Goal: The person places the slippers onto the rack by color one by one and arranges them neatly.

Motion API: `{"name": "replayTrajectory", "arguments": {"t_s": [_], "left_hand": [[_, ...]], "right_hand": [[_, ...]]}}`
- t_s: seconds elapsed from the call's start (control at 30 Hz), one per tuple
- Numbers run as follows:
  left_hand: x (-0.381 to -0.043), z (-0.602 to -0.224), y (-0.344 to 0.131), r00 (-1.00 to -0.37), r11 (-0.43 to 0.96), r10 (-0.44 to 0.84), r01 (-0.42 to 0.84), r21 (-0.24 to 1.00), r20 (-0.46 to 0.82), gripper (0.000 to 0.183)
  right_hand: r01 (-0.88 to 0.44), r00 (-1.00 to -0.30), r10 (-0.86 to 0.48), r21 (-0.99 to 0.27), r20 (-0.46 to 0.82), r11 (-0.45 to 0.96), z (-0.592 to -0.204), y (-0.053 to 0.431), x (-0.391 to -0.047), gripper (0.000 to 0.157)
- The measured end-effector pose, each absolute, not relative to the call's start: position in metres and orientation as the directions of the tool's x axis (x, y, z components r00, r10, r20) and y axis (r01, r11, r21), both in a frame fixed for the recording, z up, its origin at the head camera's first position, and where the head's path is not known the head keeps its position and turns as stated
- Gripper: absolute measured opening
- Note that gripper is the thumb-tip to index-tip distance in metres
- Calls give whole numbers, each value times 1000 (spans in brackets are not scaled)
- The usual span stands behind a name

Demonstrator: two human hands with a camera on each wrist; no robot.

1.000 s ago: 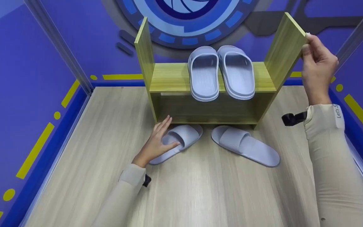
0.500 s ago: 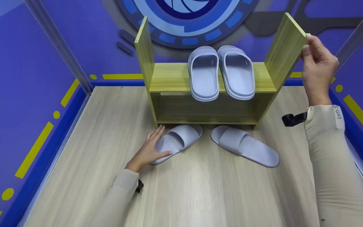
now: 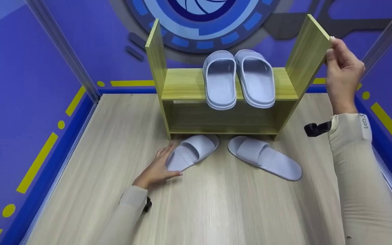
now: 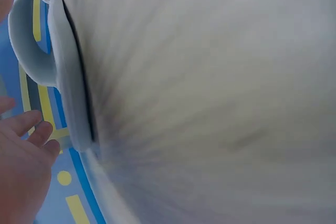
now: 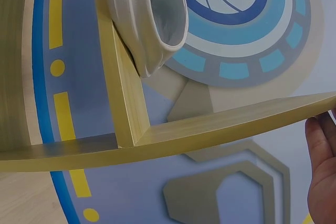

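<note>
My left hand (image 3: 157,170) is at the heel end of a grey slide slipper (image 3: 201,146) on the floor, thumb on the near side and fingers along the far side. In the left wrist view the fingers (image 4: 32,124) look relaxed beside the slipper's edge. My right hand (image 3: 345,71) pinches the top front corner of the right side panel of a wooden shoe rack (image 3: 179,83). A second slide slipper (image 3: 281,163) lies to the right, angled outward. On the rack's upper shelf stands a pair of grey clogs (image 3: 221,81), side by side with heels over the front edge.
Both floor slippers point toward the rack's base, right in front of its lower shelf (image 3: 223,117). Blue walls (image 3: 29,85) with yellow marks enclose the wood-look floor (image 3: 223,211) at the back and sides. Black wrist cameras (image 3: 316,129) sit on both sleeves.
My left hand has moved back and down, from above the left slipper to around its heel end. The right hand and all the footwear have stayed in place.
</note>
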State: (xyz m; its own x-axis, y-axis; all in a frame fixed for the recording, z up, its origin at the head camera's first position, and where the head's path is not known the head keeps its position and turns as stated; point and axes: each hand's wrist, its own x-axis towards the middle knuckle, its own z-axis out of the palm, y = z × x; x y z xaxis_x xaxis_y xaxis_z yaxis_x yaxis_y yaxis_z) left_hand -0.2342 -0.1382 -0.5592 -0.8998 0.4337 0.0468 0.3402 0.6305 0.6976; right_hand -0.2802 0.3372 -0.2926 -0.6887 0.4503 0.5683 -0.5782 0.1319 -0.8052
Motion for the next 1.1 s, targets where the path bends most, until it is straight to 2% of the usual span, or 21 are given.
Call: {"name": "replayTrajectory", "arguments": {"t_s": [0.2, 0.63, 1.1], "left_hand": [[-234, -561, -141, -904, 651, 427, 313, 692, 7, 112], [-232, -562, -145, -907, 704, 410, 248, 665, -96, 115], [-232, -562, -149, -909, 696, 413, 269, 665, -65, 103]], "right_hand": [[-576, -696, 448, -809, 561, 117, -291, 336, -279, 26], [-560, -687, 432, -805, 584, 197, -291, 335, -277, 27], [-548, -688, 440, -811, 577, 205, -291, 335, -278, 27]]}}
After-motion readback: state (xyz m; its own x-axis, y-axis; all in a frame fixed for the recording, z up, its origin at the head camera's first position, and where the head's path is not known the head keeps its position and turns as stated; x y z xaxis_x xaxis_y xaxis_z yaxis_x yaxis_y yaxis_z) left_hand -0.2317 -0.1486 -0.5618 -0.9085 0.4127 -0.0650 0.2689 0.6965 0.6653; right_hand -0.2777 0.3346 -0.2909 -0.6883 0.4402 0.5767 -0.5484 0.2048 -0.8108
